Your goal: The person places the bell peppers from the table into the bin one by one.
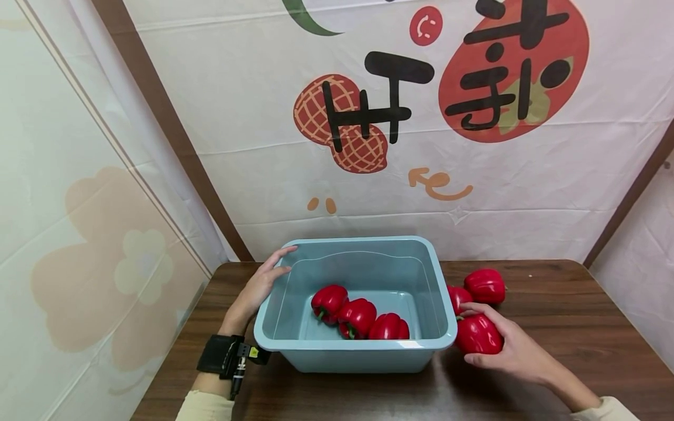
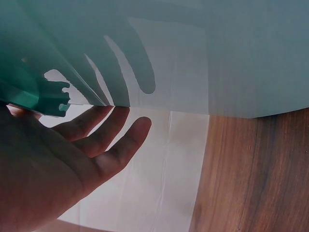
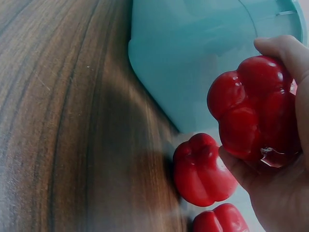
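On the dark wooden table (image 1: 553, 304) a light blue plastic tub (image 1: 437, 304) is set, and 3 red bell peppers (image 1: 358, 316) are seen lying in a row on its floor. Just beside the tub's right wall, a 4th pepper, the held pepper (image 1: 477, 334), is gripped by the right hand (image 1: 513, 348), whose fingers and thumb are curled round it; in the right wrist view the same fruit (image 3: 253, 108) is shown clasped with its lobed base outward, close to the tub's outer wall (image 3: 193, 63). The left hand (image 1: 260, 283) is laid against the tub's left rim with fingers straight and relaxed, so nothing is clasped; in the left wrist view the straight fingers (image 2: 108, 130) are seen pressed to the translucent wall.

The step in hand is judged to be the pick-up of 1 more pepper for transfer into the tub, which is steadied meanwhile from the left. The next move would call for the held pepper to be lifted above the right rim, carried inward and released over the bare floor behind the row of 3.

2 loose peppers (image 1: 484, 285) are left on the table behind the right hand, near the tub's right wall; 1 of them is partly hidden by the rim. A printed cloth backdrop (image 1: 368, 117) is hung behind the table.
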Motion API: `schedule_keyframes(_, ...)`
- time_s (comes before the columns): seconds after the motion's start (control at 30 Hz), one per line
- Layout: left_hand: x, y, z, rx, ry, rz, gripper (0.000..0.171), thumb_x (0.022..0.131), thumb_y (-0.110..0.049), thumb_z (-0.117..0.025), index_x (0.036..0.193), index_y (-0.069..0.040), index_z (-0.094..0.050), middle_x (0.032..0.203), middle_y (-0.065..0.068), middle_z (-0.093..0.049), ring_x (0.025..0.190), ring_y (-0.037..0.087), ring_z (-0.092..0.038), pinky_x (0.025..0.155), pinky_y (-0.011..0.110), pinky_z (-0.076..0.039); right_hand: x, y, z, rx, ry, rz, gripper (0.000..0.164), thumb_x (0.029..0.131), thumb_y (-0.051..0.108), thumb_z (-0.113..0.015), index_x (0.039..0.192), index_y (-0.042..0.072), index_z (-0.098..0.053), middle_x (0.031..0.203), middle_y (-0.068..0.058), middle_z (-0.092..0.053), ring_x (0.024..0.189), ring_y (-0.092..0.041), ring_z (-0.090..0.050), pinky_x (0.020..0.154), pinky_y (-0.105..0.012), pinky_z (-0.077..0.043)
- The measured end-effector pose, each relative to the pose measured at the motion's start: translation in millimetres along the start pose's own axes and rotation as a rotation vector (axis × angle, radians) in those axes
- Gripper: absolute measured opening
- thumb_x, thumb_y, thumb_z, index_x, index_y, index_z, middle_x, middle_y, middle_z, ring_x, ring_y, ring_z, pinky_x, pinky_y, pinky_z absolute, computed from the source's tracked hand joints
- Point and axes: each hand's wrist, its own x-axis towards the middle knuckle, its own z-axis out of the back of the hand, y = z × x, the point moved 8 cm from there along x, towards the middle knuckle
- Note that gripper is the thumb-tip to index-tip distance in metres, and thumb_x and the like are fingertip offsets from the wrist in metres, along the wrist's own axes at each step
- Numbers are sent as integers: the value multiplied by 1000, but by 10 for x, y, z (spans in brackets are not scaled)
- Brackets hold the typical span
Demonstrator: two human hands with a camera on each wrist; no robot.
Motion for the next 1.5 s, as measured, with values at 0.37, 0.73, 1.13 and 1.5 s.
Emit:
schedule_keyframes(0.37, -9, 4, 8, 22, -6, -5, 46, 105, -24, -38, 152, -26, -36, 157, 11, -25, 125, 48, -45, 87, 58, -53, 26, 90, 76, -39, -21, 25, 83, 71, 21, -87, 141, 11, -44, 129, -9, -52, 108, -29, -57, 70, -31, -58)
schedule_keyframes(0.73, -11, 6, 7, 16, -3, -4, 46, 105, -24, -39, 151, -27, -36, 157, 11, -25, 125, 48, -45, 86, 58, -53, 32, 176, 166, -63, -48, 31, 85, 69, 19, -88, 141, 20, -44, 131, -7, -50, 109, -30, -55, 69, -32, -58)
schedule_keyframes(1.13, -6, -1, 11, 20, -8, -9, 46, 105, -23, -38, 151, -27, -37, 157, 11, -25, 125, 48, -45, 87, 58, -53, 30, 211, 268, -114, -71, -12, 85, 71, 22, -87, 143, 15, -43, 130, -13, -50, 109, -39, -52, 67, -31, -58)
schedule_keyframes(1.5, -10, -6, 7, 17, -10, 0, 46, 105, -23, -38, 151, -27, -37, 157, 12, -26, 124, 48, -46, 86, 58, -53, 38, 272, 329, -120, -95, 47, 84, 70, 17, -88, 142, 18, -44, 129, -3, -51, 108, -16, -53, 68, -31, -58)
